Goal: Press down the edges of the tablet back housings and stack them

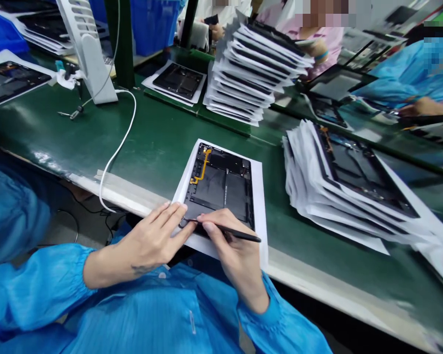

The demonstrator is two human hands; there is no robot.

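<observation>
An opened tablet (216, 189), its dark insides and an orange flex cable (204, 169) showing, lies on a white sheet (261, 211) at the bench's near edge. My left hand (155, 236) rests on the tablet's lower left corner with fingers stretched out. In my right hand (234, 246) is a slim black pen-like tool (239, 232), gripped between thumb and fingers. Its tip points left at the tablet's lower edge, close to my left thumb. Whether the tip touches a part is too small to tell.
Tall stacks of tablets between white sheets (243, 73) stand behind, with another stack (317, 187) at right. A white fan-like stand (92, 59) and its white cable (127, 132) are left. One tablet (179, 78) lies on the back ledge. Co-workers sit across the bench and at left.
</observation>
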